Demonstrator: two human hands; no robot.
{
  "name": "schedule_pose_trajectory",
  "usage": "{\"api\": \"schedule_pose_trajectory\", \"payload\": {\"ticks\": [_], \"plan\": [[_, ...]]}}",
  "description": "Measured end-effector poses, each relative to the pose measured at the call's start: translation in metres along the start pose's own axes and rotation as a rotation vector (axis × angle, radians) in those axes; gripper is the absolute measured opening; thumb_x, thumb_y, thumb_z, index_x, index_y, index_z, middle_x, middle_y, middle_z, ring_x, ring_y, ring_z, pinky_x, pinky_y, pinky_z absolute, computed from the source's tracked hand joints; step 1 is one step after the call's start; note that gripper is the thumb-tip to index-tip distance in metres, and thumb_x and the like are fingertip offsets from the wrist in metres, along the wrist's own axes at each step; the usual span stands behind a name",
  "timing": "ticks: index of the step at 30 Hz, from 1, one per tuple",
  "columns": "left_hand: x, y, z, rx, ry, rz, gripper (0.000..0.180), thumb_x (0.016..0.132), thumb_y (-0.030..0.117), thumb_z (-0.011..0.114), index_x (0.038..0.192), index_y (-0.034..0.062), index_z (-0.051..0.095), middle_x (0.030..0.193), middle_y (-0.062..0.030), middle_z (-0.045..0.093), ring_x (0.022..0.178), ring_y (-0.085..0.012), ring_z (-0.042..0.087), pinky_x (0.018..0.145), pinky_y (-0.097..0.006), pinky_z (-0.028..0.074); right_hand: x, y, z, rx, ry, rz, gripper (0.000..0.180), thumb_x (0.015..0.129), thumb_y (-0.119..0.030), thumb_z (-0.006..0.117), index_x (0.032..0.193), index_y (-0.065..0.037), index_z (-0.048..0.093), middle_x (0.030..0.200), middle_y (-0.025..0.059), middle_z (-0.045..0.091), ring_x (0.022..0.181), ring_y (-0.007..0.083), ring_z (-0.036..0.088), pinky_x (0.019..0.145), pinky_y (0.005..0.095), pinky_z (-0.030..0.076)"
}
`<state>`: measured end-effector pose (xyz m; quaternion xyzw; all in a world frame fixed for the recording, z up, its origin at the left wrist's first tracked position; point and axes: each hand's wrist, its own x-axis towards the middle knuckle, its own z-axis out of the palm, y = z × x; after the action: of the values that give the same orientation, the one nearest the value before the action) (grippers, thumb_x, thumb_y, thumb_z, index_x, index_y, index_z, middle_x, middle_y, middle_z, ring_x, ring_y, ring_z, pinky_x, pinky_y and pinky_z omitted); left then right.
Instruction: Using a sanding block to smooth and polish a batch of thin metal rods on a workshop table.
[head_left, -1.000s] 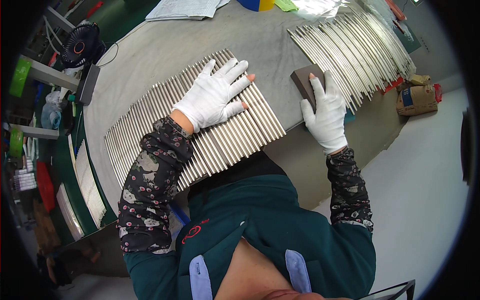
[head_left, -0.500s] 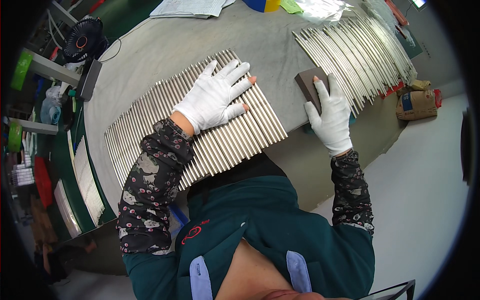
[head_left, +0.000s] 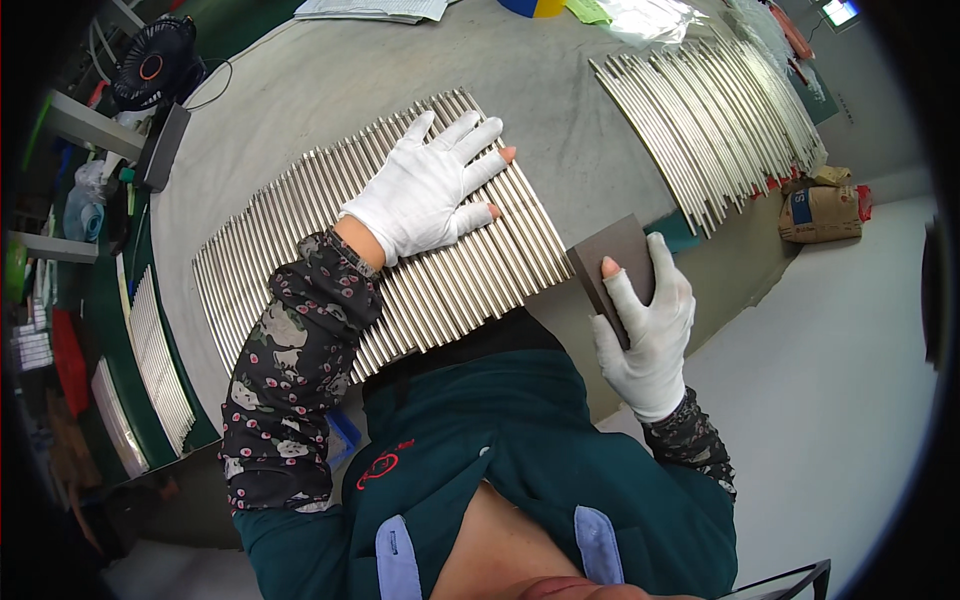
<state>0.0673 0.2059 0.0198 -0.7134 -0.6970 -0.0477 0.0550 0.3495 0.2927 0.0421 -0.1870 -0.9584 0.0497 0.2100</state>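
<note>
A row of shiny metal rods [head_left: 290, 240] lies side by side on the grey table in front of me. My left hand [head_left: 422, 190], in a white glove with the thumb and index fingertips bare, rests flat and spread on the rods' upper right part. Off the table's front edge, right of that row, my right hand [head_left: 648, 335] grips a dark grey-brown block [head_left: 618, 262], thumb on its near side and fingers along its face. The block's left corner is close to the rightmost rod; whether they touch I cannot tell.
A second row of metal rods [head_left: 715, 125] lies at the table's right edge, beside a paper bag [head_left: 825, 213]. Papers [head_left: 375, 10] and clear plastic film [head_left: 650, 20] are at the far side. A black fan [head_left: 152, 66] and more rods [head_left: 160, 370] stand left.
My right hand has brought the block down and toward me, away from the second row and closer to the near row's right end. My left hand stays on the rods.
</note>
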Motion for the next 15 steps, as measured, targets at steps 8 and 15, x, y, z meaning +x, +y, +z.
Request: {"api": "schedule_pose_trajectory", "payload": {"ticks": [8, 15], "plan": [[0.000, 0.001, -0.001, -0.001, -0.014, -0.007, 0.062, 0.093, 0.048, 0.044, 0.144, 0.0122, 0.039, 0.152, -0.0140, 0.033, 0.140, -0.0315, 0.031, 0.113, -0.054, 0.023, 0.003, -0.012, 0.004, -0.074, -0.082, 0.023, 0.062, 0.067, -0.016, 0.078, 0.125, -0.017, 0.058, 0.138, 0.0294, 0.037, 0.110, 0.0368, 0.048, 0.088, 0.0430, 0.040], [-0.003, -0.003, 0.002, 0.010, 0.029, -0.001, 0.061, 0.093, 0.046, 0.047, 0.143, 0.0113, 0.041, 0.150, -0.0146, 0.035, 0.139, -0.0319, 0.032, 0.112, -0.054, 0.024, 0.039, -0.020, 0.019, -0.138, -0.003, -0.054, 0.056, 0.069, -0.017, 0.074, 0.123, -0.017, 0.060, 0.134, 0.0312, 0.041, 0.104, 0.0367, 0.052, 0.081, 0.0414, 0.042]]}}
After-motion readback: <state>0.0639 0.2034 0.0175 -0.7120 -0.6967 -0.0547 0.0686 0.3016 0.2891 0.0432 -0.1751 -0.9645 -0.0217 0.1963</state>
